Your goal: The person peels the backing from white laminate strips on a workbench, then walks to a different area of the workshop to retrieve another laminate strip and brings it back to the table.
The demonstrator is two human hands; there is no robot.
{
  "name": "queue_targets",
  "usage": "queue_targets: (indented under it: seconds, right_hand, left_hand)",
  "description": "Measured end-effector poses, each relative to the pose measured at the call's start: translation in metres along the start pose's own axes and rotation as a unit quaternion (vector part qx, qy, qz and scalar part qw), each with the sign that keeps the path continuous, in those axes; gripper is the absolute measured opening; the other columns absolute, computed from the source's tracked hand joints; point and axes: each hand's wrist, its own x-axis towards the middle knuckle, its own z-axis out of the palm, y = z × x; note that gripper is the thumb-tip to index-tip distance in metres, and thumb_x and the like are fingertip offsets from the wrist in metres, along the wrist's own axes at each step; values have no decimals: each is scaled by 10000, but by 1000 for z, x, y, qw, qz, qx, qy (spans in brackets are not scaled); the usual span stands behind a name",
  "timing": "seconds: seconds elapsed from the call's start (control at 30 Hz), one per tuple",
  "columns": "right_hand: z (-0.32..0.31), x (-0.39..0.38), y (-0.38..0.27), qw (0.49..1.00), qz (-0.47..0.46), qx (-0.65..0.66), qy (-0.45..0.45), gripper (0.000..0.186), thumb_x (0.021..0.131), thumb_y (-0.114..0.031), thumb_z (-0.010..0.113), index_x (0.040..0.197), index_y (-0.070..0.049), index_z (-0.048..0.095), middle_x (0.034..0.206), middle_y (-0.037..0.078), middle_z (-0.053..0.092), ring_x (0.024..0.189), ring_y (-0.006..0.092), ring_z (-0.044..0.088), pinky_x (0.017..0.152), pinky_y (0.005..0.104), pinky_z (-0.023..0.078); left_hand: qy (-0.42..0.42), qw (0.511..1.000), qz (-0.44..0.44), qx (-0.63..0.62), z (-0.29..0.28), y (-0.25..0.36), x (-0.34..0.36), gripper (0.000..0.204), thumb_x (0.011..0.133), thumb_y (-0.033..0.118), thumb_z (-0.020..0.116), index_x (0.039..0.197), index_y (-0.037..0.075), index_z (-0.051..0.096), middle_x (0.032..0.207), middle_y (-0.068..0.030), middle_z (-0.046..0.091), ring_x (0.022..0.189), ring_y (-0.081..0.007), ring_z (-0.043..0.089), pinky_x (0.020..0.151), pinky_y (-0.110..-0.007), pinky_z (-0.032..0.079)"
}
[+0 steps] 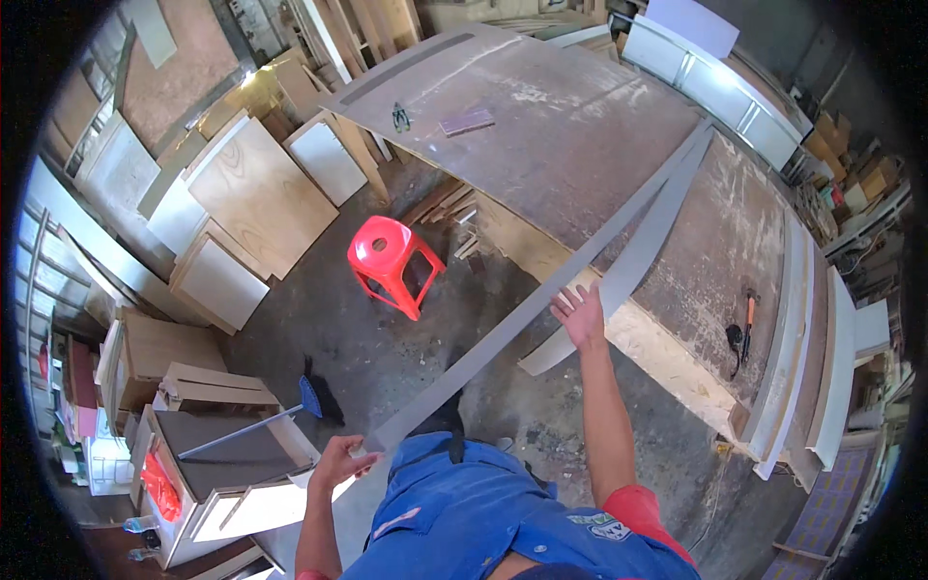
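Note:
A long, flat grey strip point(483, 350) runs from my left side up across the big worn work table point(570, 116). At its near end, my left hand point(338, 464) is closed round the strip by its edge, low beside my blue overalls. My right hand point(580, 315) has its fingers spread and rests against the strip near the table's front edge, not wrapped round it. A second grey strip point(646, 246) lies close alongside, meeting the first at the far end. Its near end hangs past the table edge, below my right hand.
A red plastic stool point(382, 249) stands on the floor in front of the table. Pliers point(401, 118) and a flat reddish-brown block point(467, 122) lie on the tabletop. An orange-handled hammer point(749, 311) sits at right. Boards point(261, 193) lean at left, near a blue broom point(309, 396).

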Motion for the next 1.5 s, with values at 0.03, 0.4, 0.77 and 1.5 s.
queue_targets:
  seconds: [0.03,0.4,0.77,1.5]
  right_hand:
    - [10,11,7,1000,-1,-4,5,847,866,-589,529,1430,-25,245,1387,220,379,1127,361,507,930,470,423]
    - [84,158,70,984,-68,110,125,320,924,-295,549,1087,-19,538,972,132,605,850,270,597,696,397,513]
    - [338,237,148,971,-232,-12,47,134,916,-178,509,967,-60,472,766,91,605,593,179,563,515,342,490]
    - [539,573,106,733,-313,-602,-48,317,889,-296,499,1131,-116,596,1056,216,603,919,364,586,819,468,483]
  left_hand:
    - [4,1000,-6,8,-11,3,2,302,784,202,769,668,9,567,549,-13,549,482,-70,508,426,-247,394]
    - [-9,1000,-10,-15,-149,12,59,266,765,156,787,675,14,581,527,1,522,470,-57,476,419,-239,358]
    - [143,981,-123,-48,-279,-6,91,358,756,213,719,1030,11,610,755,-65,602,643,-169,549,578,-300,423]
    - [229,973,1,-38,-372,235,404,167,812,137,702,781,8,600,582,-13,549,486,-80,506,427,-240,388]
